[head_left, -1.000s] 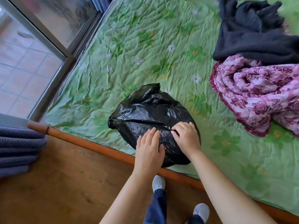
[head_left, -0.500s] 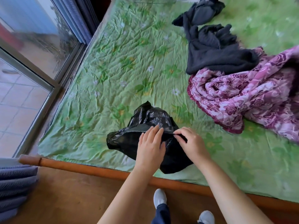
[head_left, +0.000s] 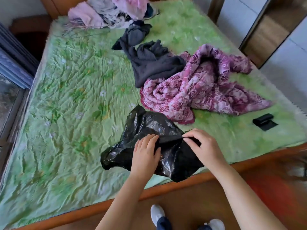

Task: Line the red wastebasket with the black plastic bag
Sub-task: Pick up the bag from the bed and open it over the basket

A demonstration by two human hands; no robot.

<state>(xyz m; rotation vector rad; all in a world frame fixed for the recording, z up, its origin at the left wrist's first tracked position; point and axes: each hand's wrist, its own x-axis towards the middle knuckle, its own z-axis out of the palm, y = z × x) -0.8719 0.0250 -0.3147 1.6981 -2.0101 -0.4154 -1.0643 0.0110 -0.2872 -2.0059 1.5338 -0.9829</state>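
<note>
The black plastic bag (head_left: 146, 128) lies crumpled and flattened on the green bed cover near the bed's front edge. My left hand (head_left: 145, 156) rests on its middle, fingers pinching a fold of the plastic. My right hand (head_left: 201, 146) pinches the same fold just to the right. A blurred red shape (head_left: 272, 191), which may be the red wastebasket, shows on the floor at lower right; it is too smeared to tell.
A purple flowered blanket (head_left: 199, 90) and dark clothes (head_left: 149, 63) lie behind the bag. A small black roll of bags (head_left: 264, 121) sits at the right. Pink cloths (head_left: 106, 12) lie at the far end. The wooden bed rail (head_left: 166, 188) runs in front of my shoes.
The puffed-up bag has collapsed flatter under my hands. The view has swung up and to the right, bringing the far end of the bed and the black roll into sight.
</note>
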